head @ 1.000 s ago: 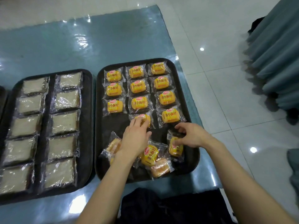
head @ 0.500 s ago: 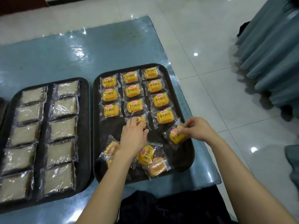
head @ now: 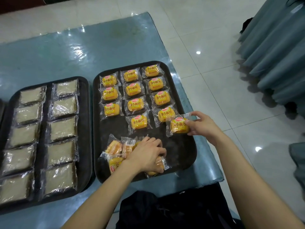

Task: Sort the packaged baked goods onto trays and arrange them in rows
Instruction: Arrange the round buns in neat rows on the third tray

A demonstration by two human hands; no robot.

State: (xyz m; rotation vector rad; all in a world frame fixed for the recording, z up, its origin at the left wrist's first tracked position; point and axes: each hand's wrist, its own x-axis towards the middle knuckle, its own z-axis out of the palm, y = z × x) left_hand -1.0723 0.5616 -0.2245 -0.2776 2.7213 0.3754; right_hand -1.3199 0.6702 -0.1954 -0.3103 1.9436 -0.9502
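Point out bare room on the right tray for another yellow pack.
The right tray is bare below the left column's third pack, above the loose pile. Also its near right corner, beside the left hand. The pile is crowded; the left tray is full.

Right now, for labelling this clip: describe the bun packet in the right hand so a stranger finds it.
Find the right-hand black tray, lined with yellow bun packets. At its right edge, below the right column's fourth packet, the held packet reaches the rim. Only it is pinched by the right hand.
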